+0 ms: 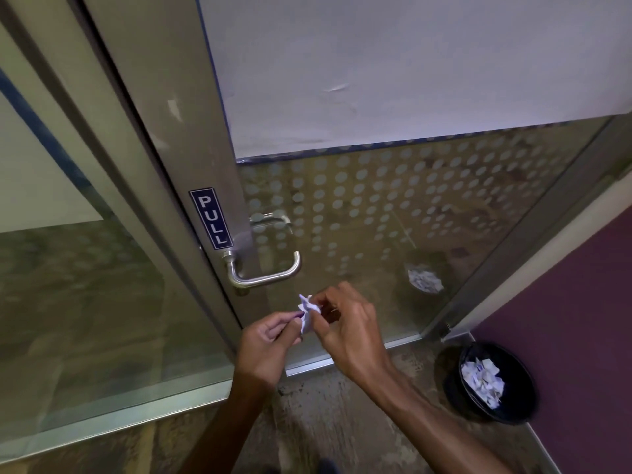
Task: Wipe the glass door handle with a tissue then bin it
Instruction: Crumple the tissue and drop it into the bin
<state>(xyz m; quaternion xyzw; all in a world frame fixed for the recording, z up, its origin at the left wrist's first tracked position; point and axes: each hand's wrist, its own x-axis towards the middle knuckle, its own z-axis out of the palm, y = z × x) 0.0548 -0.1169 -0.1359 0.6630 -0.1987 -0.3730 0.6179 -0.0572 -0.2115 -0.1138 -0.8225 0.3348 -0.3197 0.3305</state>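
A dark blue PULL sign (211, 218) is fixed upright on the metal door frame (191, 138). White frosted film (376, 63) is seen covering the upper glass; a band of frosted dots (376, 193) is noted below it. A second glazed panel (68, 285) is observed at left. A purple wall (564, 319) is recorded at right. The floor (325, 422) is mottled brown.
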